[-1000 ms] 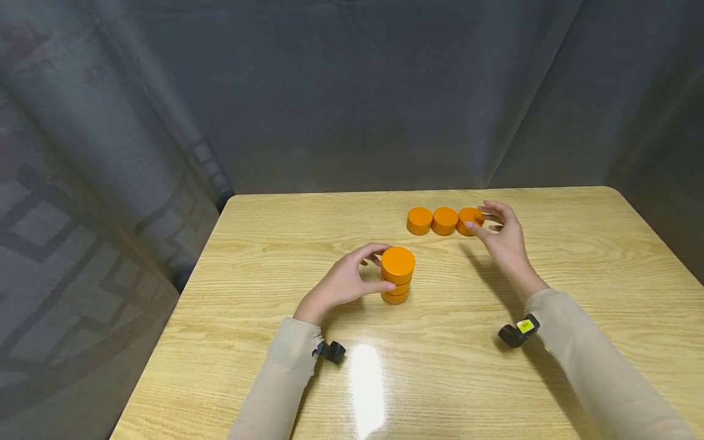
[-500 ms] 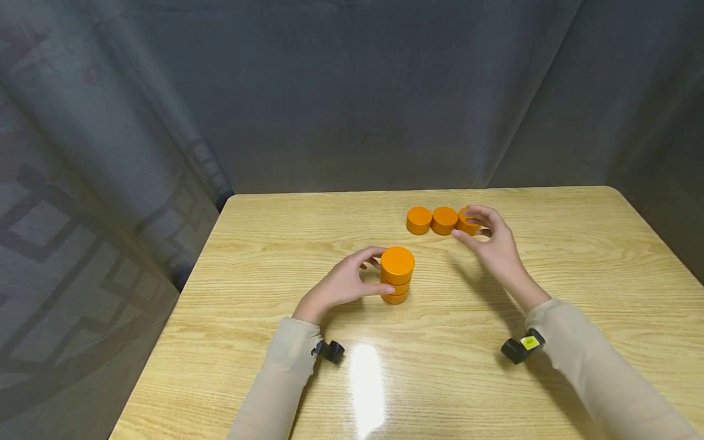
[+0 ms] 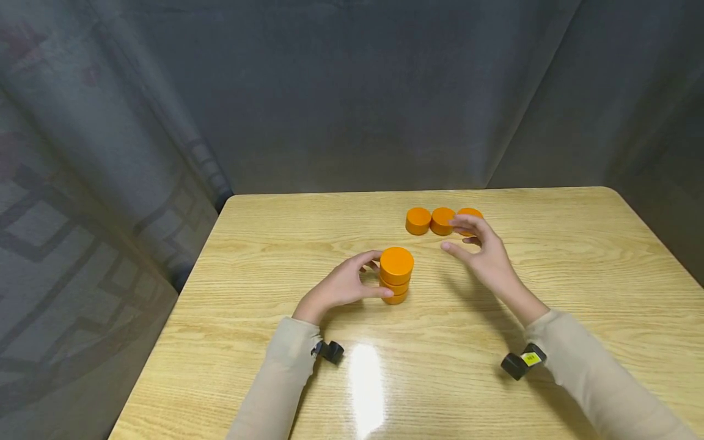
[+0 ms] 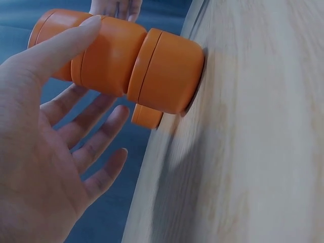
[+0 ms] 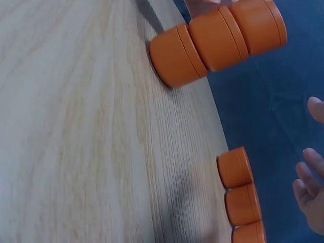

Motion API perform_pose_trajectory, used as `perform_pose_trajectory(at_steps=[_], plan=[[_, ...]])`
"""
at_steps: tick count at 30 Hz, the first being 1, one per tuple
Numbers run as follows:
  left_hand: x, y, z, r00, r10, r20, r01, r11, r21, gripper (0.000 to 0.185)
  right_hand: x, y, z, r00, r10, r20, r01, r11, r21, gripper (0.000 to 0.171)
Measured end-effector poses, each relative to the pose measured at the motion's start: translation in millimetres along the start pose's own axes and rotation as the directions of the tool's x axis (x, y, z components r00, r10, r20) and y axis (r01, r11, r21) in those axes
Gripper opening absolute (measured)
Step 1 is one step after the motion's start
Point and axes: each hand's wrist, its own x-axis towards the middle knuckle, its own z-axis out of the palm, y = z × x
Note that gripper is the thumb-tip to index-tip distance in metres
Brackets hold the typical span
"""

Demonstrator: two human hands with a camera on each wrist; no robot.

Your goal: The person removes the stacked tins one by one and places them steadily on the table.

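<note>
Three orange round lidded tins (image 3: 396, 266) stand in an upright stack near the middle of the table. My left hand (image 3: 343, 284) holds the stack from its left side, thumb across the front and fingers behind. In the left wrist view the thumb lies along the upper tins (image 4: 114, 53), while the lower fingers are spread. Farther back, three more orange tins (image 3: 418, 221) sit side by side in a row. My right hand (image 3: 486, 256) hovers in front of the row's right end, partly covering the rightmost tin (image 3: 470, 212). Its fingers (image 5: 306, 177) are apart with nothing between them.
The wooden table (image 3: 264, 244) has its far edge just behind the row. Grey curtains (image 3: 352, 98) hang behind and to the left. A black wrist camera (image 3: 330, 352) is strapped on the left sleeve, another (image 3: 517, 365) on the right.
My right hand has drawn back from the rightmost tin, moving left and toward me. My left hand stays at the stack, its thumb slightly lower. The tins keep their places.
</note>
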Motion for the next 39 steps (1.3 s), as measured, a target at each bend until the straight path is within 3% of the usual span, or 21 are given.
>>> perform_pose_trajectory(at_steps=[11, 39], plan=[[0.3, -1.9, 0.5, 1.0, -0.001, -0.001, 0.001, 1.0, -0.01, 0.071, -11, -12, 7, 0.997, -0.056, 0.049, 0.054, 0.998, 0.039, 0.051], [2.1, -1.6, 2.3, 1.0, -0.004, -0.008, 0.004, 0.999, -0.036, 0.064, -28, -23, 25, 0.989, -0.052, 0.137, 0.038, 0.994, 0.107, 0.048]])
